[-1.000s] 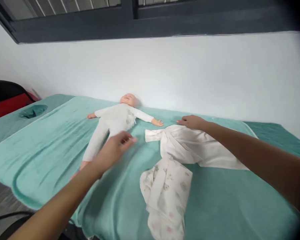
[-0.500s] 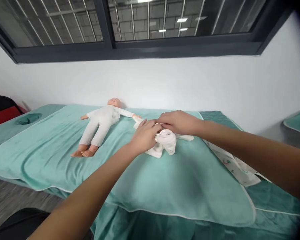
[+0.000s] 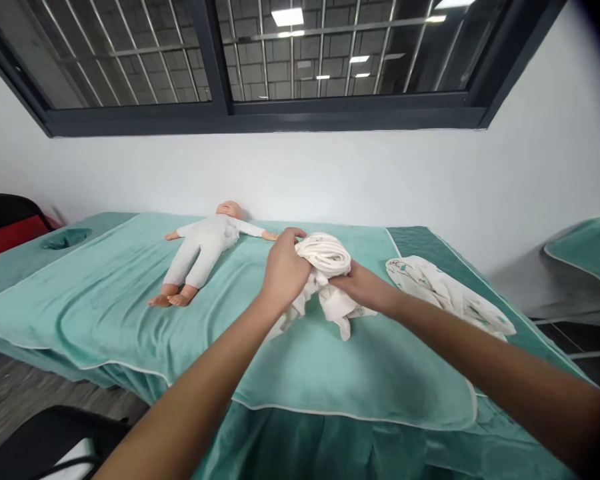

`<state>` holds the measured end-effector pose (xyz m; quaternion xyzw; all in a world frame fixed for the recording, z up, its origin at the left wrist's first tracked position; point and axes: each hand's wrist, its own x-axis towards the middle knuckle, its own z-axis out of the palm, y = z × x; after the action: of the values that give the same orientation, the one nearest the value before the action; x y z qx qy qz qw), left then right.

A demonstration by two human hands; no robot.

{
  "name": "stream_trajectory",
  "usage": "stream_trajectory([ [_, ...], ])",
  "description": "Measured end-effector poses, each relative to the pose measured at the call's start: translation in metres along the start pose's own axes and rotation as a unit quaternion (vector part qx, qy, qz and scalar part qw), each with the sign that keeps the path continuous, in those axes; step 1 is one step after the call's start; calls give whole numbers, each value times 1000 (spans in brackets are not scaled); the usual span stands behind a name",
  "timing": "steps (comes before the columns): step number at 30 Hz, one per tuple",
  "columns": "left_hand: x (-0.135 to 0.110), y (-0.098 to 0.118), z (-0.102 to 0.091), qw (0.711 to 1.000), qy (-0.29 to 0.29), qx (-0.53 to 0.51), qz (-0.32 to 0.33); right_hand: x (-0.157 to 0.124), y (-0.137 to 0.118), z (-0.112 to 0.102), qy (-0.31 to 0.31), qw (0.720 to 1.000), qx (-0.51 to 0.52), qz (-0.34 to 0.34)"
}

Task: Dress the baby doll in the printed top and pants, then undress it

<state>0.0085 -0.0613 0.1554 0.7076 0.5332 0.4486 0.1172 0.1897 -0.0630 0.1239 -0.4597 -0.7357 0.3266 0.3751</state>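
Between my two hands is a white baby garment (image 3: 325, 253), its upper part gathered into a thick ring of folds. Loose ends of the cloth hang below toward the bed. My left hand (image 3: 287, 267) grips the left side of the bunch, fingers behind it. On the lower right, my right hand (image 3: 363, 283) is closed on the same cloth, with its fingers partly hidden. A baby doll (image 3: 205, 243) in a white long-sleeved suit lies on its back to the left, one arm stretched toward my left hand.
A light green sheet (image 3: 130, 287) covers the bed. Right of my hands lies a patterned white cloth (image 3: 445, 293). A dark window frame (image 3: 260, 117) is on the wall behind. A black and red chair (image 3: 10, 227) stands far left, and a black object (image 3: 55, 433) is at lower left.
The garment has come up off the sheet, now bunched in a ring between both hands. My right hand has moved lower, to its right side. The view has shifted slightly.
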Motion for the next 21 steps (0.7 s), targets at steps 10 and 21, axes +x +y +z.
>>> stream_trajectory([
  [10, -103, -81, -37, 995, 37, -72, 55, -8, -34, 116, -102, 905, 412, 25],
  [21, -235, -235, -214, 901, 277, 289, -165, -32, 73, 107, -198, 979, -43, -8],
])
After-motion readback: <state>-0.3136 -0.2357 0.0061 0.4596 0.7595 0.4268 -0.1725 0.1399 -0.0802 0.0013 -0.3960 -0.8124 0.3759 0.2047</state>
